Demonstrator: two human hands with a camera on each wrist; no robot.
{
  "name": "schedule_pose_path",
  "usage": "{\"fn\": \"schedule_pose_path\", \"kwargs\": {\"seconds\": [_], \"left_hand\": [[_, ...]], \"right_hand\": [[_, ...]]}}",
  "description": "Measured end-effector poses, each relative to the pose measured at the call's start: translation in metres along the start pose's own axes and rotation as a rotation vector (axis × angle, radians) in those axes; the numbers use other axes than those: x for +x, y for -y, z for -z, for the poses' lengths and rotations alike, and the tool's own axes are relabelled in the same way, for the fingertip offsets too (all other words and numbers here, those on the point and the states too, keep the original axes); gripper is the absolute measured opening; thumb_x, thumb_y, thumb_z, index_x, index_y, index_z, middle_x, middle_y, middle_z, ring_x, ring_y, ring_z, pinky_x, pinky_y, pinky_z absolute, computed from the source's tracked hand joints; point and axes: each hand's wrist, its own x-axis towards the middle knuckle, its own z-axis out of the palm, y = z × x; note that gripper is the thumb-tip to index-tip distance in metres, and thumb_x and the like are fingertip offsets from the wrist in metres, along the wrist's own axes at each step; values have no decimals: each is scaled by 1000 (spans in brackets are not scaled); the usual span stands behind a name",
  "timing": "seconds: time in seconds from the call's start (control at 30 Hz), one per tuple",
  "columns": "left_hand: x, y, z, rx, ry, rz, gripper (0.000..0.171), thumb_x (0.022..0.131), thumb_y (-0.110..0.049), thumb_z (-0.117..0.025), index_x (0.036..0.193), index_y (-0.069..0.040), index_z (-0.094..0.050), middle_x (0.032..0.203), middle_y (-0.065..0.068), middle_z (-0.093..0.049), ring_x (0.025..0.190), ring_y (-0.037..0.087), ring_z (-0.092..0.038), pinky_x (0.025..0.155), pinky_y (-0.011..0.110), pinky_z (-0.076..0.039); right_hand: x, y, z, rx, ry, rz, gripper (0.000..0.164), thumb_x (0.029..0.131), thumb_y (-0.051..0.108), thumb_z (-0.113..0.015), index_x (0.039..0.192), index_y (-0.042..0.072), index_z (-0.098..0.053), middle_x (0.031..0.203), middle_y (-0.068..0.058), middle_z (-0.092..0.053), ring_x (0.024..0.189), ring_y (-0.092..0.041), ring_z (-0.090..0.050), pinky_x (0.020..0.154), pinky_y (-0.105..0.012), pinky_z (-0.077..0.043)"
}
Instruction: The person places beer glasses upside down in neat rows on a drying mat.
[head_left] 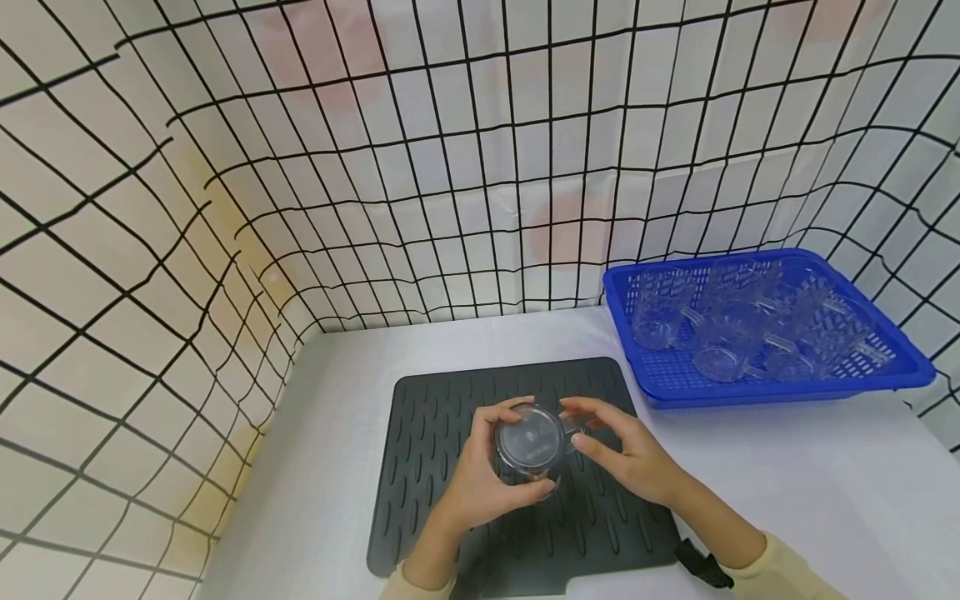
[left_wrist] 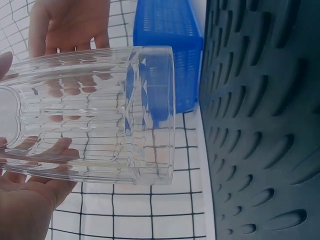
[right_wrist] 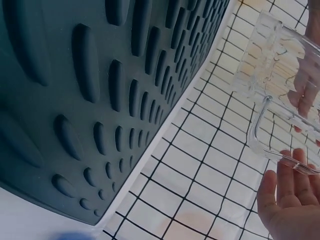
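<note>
Black wire grid panels (head_left: pixel 624 106), with pale sheeting blotched in blurred pink showing behind them, wall in a white tabletop (head_left: pixel 330 417). Just below the centre of the frame, a person's left hand (head_left: pixel 483 482) holds a clear, faceted, cylindrical mug (head_left: pixel 531 437), its thumb and fingers curved around opposite sides. One round end faces up at the head camera; the mug looks upside down, mouth toward the table, and the left wrist view shows it held just above the surface beneath, not touching.

To its right, the right hand (head_left: pixel 633 454) has thumb and fingers loosely spread about the mug's clear looped handle (right_wrist: pixel 253 125). Its fingertips are at the handle, but whether they press on it cannot be told.

Slipping seems the main risk: the sides look smooth, and the left hand appears to bear most of the weight. If it loosened while the right hand stayed so light, the mug could drop or tip; a pull on the handle could twist it free.

Beneath lies a dark grey rectangular mat (head_left: pixel 600 383) with raised elongated ridges. At the right of the frame, near the mat's far corner, a blue perforated plastic basket (head_left: pixel 750 393) contains several similar clear handled mugs (head_left: pixel 723 346).
</note>
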Motion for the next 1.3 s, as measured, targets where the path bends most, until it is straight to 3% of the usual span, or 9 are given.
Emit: {"fn": "schedule_pose_path", "kwargs": {"seconds": [0.37,0.6,0.9,1.07,1.3], "left_hand": [[-3,1,2,2,27,22,83,75,-3,-82,138,-11,-28,147,9,-39,127,28,-47,102,42,-43],[-4,3,4,25,40,9,91,75,-3,-82,145,-13,-25,146,10,-40,126,27,-47,102,41,-43],[-7,4,12,105,-30,206,87,76,-15,-84,147,-24,-34,139,-2,-50,121,20,-51,101,46,-41],[-10,7,24,117,-24,268,87,76,-13,-85,147,-24,-37,135,-1,-53,121,19,-52,102,52,-37],[-17,15,44,74,-27,330,85,77,-12,-84,148,-22,-37,136,-1,-52,127,17,-48,109,50,-32]], "right_hand": [[-2,-6,0,13,50,-27,26,97,-1,-55,120,5,-63,110,0,-67,94,-11,-64,78,-30,-55],[-2,-7,-1,49,60,-64,23,97,-1,-55,118,5,-64,108,-2,-68,99,-11,-65,82,-30,-55],[-1,-11,-7,31,27,-65,21,97,0,-57,115,6,-64,105,-1,-69,95,-10,-65,78,-29,-56],[2,-18,-18,59,34,-82,20,97,1,-57,113,10,-64,103,-3,-70,95,-11,-66,78,-30,-56],[9,-26,-33,96,70,-142,17,99,9,-57,114,7,-64,106,-11,-68,98,-14,-65,81,-31,-56]]}}
